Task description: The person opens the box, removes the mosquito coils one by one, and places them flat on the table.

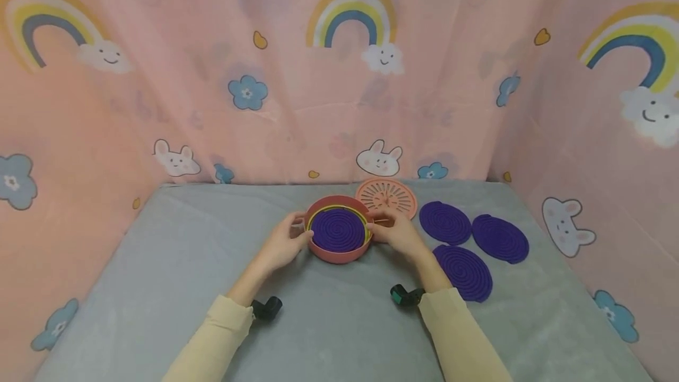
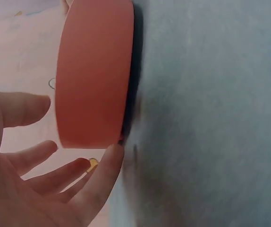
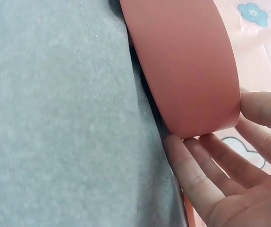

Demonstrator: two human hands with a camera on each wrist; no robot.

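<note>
A round pink box (image 1: 339, 257) stands between both hands, its mouth facing up. Inside it lies a purple spiral-coiled coaster (image 1: 338, 230), with a yellow edge (image 1: 366, 217) showing around it. My left hand (image 1: 283, 241) holds the box's left side, thumb by the rim and fingertips low along the wall. On the opposite side, my right hand (image 1: 399, 233) grips the wall, its thumb (image 3: 263, 109) at the rim and its fingers around the lower edge. Both wrist views show the box's smooth outer wall (image 2: 95, 75) close over the grey cloth.
A slotted pink disc (image 1: 386, 194) lies behind the right hand. Three more purple spiral coasters (image 1: 445, 223) are spread on the grey tabletop (image 1: 329, 335) at the right, one partly behind the right forearm. A patterned pink curtain (image 1: 339, 117) encloses the back and sides.
</note>
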